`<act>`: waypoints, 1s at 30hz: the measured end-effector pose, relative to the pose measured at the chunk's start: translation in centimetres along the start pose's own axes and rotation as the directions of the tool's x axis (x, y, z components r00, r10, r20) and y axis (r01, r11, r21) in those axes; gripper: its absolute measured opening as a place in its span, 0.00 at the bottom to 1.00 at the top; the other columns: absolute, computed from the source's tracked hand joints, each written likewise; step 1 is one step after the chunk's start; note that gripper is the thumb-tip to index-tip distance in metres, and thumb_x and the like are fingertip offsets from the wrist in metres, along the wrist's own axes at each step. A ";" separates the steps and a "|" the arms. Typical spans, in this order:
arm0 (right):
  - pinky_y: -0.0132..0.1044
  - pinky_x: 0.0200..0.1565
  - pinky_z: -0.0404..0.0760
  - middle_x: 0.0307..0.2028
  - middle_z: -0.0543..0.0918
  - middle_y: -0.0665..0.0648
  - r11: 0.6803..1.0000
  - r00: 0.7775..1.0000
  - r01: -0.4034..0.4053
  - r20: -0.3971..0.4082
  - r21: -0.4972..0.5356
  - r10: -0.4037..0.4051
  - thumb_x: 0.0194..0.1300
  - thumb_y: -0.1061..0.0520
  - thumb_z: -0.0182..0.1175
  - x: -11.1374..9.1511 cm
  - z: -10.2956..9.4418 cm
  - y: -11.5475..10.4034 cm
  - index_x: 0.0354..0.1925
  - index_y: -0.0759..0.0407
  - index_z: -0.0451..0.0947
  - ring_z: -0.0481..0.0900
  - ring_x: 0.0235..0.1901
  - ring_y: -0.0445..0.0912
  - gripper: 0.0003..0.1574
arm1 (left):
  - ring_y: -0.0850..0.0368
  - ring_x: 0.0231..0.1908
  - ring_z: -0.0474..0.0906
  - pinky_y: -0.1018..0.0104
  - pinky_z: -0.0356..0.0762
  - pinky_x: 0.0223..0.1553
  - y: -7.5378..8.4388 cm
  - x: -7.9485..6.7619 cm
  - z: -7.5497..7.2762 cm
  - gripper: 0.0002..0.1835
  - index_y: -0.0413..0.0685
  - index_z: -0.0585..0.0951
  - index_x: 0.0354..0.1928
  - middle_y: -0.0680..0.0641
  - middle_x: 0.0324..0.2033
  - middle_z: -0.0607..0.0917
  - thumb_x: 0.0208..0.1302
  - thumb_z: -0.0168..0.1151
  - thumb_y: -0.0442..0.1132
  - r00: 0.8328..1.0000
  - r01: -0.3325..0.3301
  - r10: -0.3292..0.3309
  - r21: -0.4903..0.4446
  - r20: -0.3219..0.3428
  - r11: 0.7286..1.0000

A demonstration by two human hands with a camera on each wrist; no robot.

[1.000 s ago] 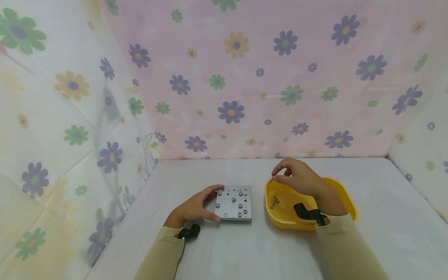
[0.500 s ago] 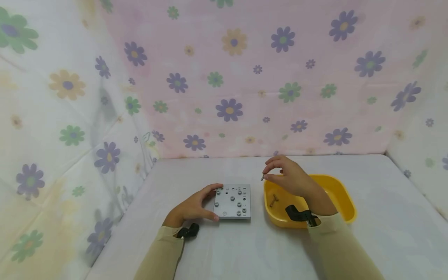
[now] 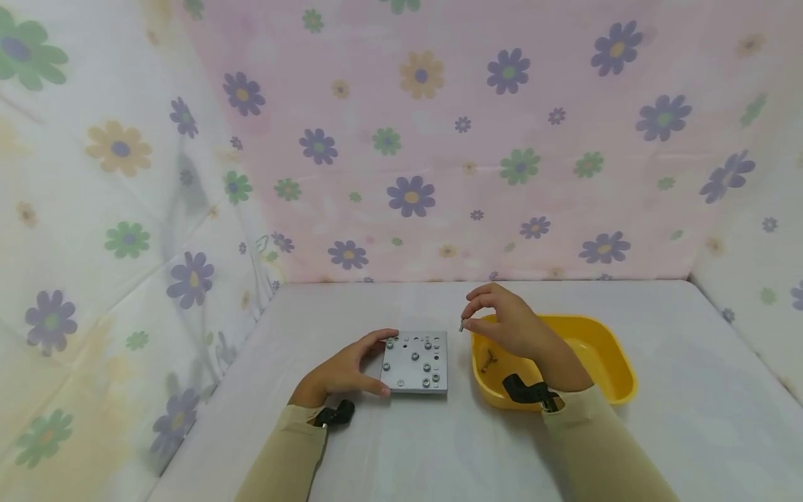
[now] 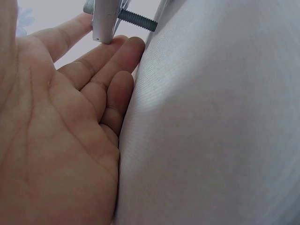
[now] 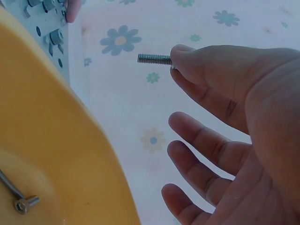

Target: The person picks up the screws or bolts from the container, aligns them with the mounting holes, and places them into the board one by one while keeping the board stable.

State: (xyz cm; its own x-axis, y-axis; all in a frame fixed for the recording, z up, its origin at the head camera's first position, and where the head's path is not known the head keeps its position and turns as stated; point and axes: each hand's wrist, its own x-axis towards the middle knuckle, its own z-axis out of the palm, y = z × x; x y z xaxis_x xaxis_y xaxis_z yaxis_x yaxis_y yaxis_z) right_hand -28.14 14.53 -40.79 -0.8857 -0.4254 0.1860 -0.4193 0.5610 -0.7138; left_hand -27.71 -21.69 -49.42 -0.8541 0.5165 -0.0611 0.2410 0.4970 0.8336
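My left hand (image 3: 347,366) holds the left side of a square silver metal plate (image 3: 409,375), its thumb at the near corner and a finger at the far one. Several socket-head screws stand in the plate's holes. In the left wrist view, a threaded screw shank (image 4: 138,19) sticks out below the plate's edge. Between thumb and index finger, my right hand (image 3: 511,326) pinches a screw (image 5: 153,59), its threaded end pointing away from the fingertips. That hand is above the left rim of a yellow tray (image 3: 617,355), and its other fingers are spread loosely.
Inside the tray lie a socket-head screw (image 5: 22,205) and a thin metal rod (image 5: 8,183) touching or close to it. A white cloth covers the table (image 3: 401,453). Flowered fabric walls (image 3: 351,209) stand behind and at both sides.
My right hand has moved left with the screw, from over the tray to just past its left rim, toward the plate. The left hand stays at the plate.
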 end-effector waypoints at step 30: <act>0.57 0.71 0.68 0.66 0.75 0.51 0.995 0.997 -0.050 0.060 -0.090 0.056 0.68 0.48 0.71 0.8 3.6 -1.9 0.37 0.43 0.88 0.67 0.70 0.55 0.03 | 0.51 0.75 0.64 0.39 0.49 0.77 0.1 0.5 -0.5 0.60 0.75 0.63 0.77 0.57 0.74 0.69 0.39 0.87 0.53 1.000 0.018 -0.018 0.034 0.004 0.999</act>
State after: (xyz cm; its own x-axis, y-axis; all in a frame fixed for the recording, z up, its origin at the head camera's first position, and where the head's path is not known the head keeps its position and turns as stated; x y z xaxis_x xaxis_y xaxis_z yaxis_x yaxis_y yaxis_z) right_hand -27.34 10.56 -41.68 -0.8943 -0.4349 0.1052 -0.3903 0.6431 -0.6588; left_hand -28.33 -21.80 -49.11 -0.8564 0.5104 -0.0781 0.2415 0.5297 0.8131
